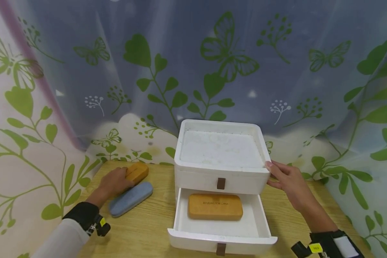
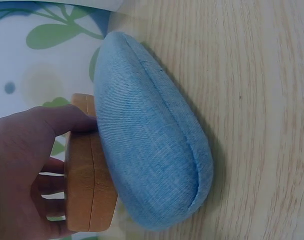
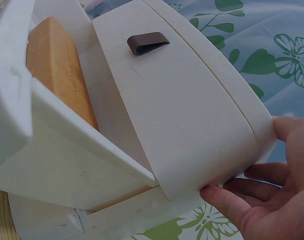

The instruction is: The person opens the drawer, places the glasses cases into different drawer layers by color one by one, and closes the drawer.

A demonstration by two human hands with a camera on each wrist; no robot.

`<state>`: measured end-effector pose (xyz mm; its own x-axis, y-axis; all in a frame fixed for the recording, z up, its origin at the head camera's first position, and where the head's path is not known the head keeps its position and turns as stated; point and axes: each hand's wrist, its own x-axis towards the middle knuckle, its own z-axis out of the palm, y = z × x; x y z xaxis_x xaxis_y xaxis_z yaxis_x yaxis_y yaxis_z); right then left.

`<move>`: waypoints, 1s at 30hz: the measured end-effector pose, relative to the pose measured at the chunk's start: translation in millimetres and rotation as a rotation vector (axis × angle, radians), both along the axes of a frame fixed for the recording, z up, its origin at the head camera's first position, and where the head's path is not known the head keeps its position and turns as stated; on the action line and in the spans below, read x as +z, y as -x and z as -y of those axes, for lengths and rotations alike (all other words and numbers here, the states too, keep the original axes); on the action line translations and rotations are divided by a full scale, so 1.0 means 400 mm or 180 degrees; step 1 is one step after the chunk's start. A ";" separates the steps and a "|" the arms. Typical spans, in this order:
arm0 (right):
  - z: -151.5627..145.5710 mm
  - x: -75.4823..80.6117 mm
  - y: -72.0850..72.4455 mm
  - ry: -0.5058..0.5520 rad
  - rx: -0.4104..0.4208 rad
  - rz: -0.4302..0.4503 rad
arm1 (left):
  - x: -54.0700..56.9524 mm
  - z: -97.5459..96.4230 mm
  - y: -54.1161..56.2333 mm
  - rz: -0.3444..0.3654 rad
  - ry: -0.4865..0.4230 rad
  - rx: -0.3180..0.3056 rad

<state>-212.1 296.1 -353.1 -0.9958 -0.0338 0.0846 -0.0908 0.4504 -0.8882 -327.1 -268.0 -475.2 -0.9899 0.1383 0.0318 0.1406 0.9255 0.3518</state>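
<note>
A tan glasses case lies in the grip of my left hand at the table's left, thumb on one side and fingers round the other. Right beside it, a blue fabric glasses case overlaps part of the tan one in the left wrist view. The white two-drawer box has its lower drawer pulled out, with another tan case lying inside. At the box's upper right front corner, my right hand holds the edge, thumb at the rim and fingertips against the side.
The upper drawer is closed and has a brown pull tab. A shallow tray top with a raised rim forms the box's upper face. Behind the wooden table hangs a curtain with green leaves and butterflies.
</note>
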 end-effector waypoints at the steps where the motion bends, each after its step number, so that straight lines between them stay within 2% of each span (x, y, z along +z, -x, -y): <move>1: 0.000 0.000 0.000 -0.0006 0.0002 -0.0007 | 0.003 0.000 -0.002 -0.0011 0.0012 -0.0004; 7: -0.001 -0.002 0.001 -0.0016 0.0005 -0.0035 | 0.022 -0.003 -0.016 -0.0057 0.0046 0.0034; 17: 0.001 -0.002 -0.001 0.0003 -0.0033 0.0002 | 0.045 -0.005 -0.033 -0.0059 -0.0003 -0.0013; 22: 0.000 -0.001 -0.003 -0.0004 -0.0042 0.0008 | 0.053 -0.010 -0.041 -0.0058 0.0065 -0.0036; 30: 0.002 0.001 -0.002 0.0034 -0.0030 0.0014 | 0.073 -0.017 -0.058 -0.0154 0.0051 -0.0080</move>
